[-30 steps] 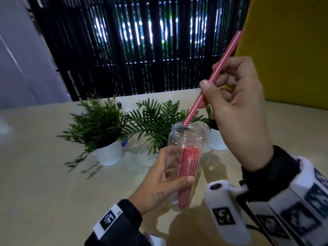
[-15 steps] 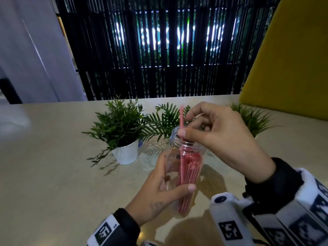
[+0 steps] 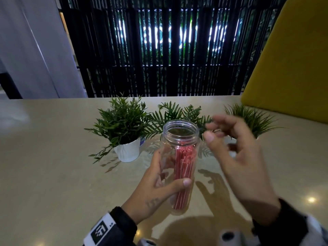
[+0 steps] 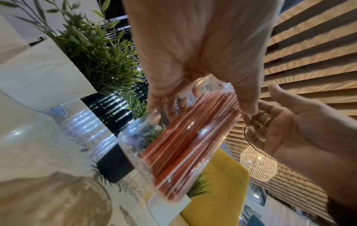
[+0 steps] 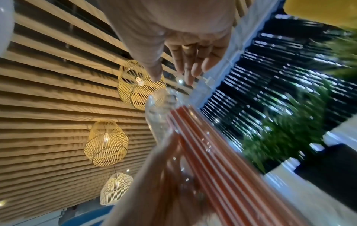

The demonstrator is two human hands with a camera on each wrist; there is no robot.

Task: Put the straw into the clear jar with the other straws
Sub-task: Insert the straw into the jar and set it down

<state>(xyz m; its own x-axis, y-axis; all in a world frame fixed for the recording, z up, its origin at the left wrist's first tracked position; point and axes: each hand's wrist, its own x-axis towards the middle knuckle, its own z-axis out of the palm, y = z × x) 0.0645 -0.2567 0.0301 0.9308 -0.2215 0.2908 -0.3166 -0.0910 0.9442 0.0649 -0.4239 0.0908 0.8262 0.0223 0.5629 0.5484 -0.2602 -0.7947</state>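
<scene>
A clear plastic jar (image 3: 180, 134) stands on the beige table (image 3: 53, 174), holding a bundle of red-and-white striped straws (image 3: 183, 173). My left hand (image 3: 159, 183) grips the jar's lower body, thumb across the front. In the left wrist view the jar (image 4: 135, 137) and its straws (image 4: 185, 146) sit below that palm. My right hand (image 3: 236, 157) hovers just right of the jar's mouth, blurred, fingers loosely spread and holding nothing. From the right wrist view the straws (image 5: 216, 152) show close up, and the straight fingers (image 5: 191, 64) point past the jar's rim.
Three small potted plants stand behind the jar: a leafy one in a white pot (image 3: 127, 150) at left, a fern (image 3: 177, 112) in the middle, a grassy one (image 3: 253, 119) at right. A yellow seat back (image 3: 292, 68) rises at the right. Dark slats close off the back.
The straw went down into the jar and joined the bundle. My right hand let go and drew back to the right of the mouth. The left hand kept its grip.
</scene>
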